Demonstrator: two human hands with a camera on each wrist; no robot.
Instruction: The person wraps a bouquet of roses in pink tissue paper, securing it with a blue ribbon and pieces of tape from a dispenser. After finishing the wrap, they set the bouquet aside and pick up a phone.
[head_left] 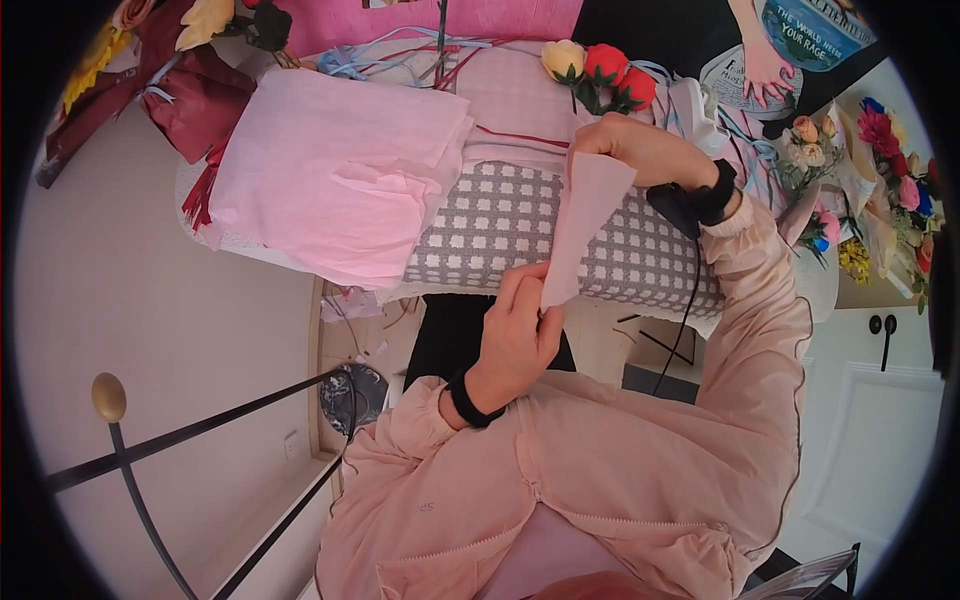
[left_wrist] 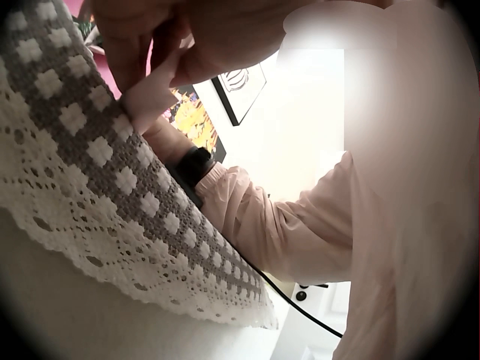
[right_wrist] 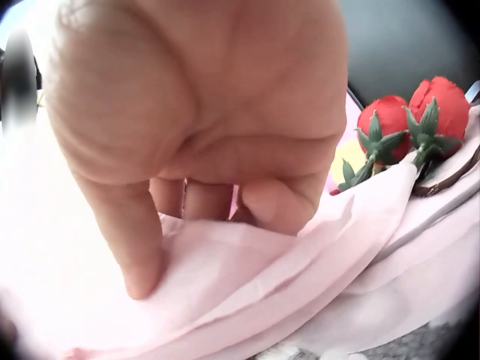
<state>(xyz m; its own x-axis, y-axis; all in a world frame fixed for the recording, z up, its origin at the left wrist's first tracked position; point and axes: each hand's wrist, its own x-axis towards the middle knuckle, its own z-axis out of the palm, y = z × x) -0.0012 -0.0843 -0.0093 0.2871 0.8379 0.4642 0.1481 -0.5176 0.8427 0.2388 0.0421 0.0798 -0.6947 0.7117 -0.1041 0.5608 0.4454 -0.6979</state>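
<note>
A folded length of pale pink wrapping paper [head_left: 588, 215] slants between both hands over the checked cloth. My right hand [head_left: 635, 150] grips its upper end with curled fingers; in the right wrist view the thumb lies along the pink paper [right_wrist: 217, 262]. The lower, narrow end is pinched by my left hand [head_left: 515, 335] at the table's front edge. Just beyond the right hand are artificial roses, a red one [head_left: 606, 62] among them and a cream one [head_left: 563, 60]. Their stems are hidden by the hand and the paper.
A stack of pink paper sheets [head_left: 330, 170] covers the left of the table, on a grey-and-white checked tablecloth [head_left: 480, 225]. Ribbons [head_left: 370, 62] lie at the back. Bouquets [head_left: 890, 170] stand at the right; another person's hand [head_left: 765, 75] is at the back right.
</note>
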